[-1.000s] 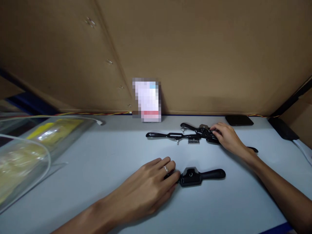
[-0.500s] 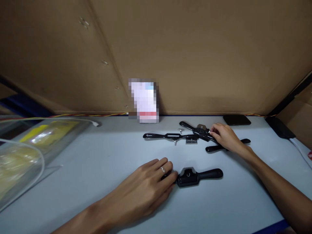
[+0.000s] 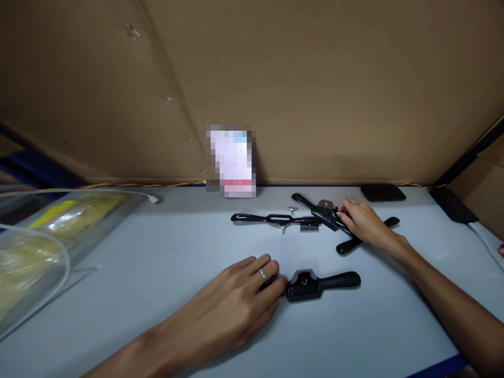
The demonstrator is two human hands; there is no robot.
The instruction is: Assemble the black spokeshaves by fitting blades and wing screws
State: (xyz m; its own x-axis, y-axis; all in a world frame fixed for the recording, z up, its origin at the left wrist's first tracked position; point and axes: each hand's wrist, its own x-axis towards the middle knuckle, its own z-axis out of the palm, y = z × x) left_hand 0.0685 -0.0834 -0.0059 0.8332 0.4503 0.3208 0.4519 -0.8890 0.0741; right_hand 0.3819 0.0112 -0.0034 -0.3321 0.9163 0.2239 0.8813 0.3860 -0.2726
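Note:
My left hand (image 3: 246, 299) is closed around the left handle of a black spokeshave (image 3: 304, 287), which lies on the table near me. Its right handle points away from my fingers. Farther back, my right hand (image 3: 360, 219) pinches at the edge of a second black spokeshave (image 3: 325, 214) with a grey blade; whatever sits between the fingertips is too small to make out. Crossing under that hand is another black spokeshave (image 3: 348, 245), its middle hidden. A spokeshave body (image 3: 255, 218) lies to the left, with a loose blade (image 3: 309, 228) and a small thumbscrew (image 3: 292, 210) close by.
A blurred-out upright panel (image 3: 236, 163) leans on the cardboard wall (image 3: 315, 94). Two dark flat objects, one a black slab (image 3: 382, 192), lie at the back right. Clear plastic bags (image 3: 66, 226) and a white cable (image 3: 153, 199) occupy the left side of the table.
The spokeshave beneath my right hand has turned, its left end coming nearer me and its right end moving away. My right fingertips have shifted slightly; my left hand stays put.

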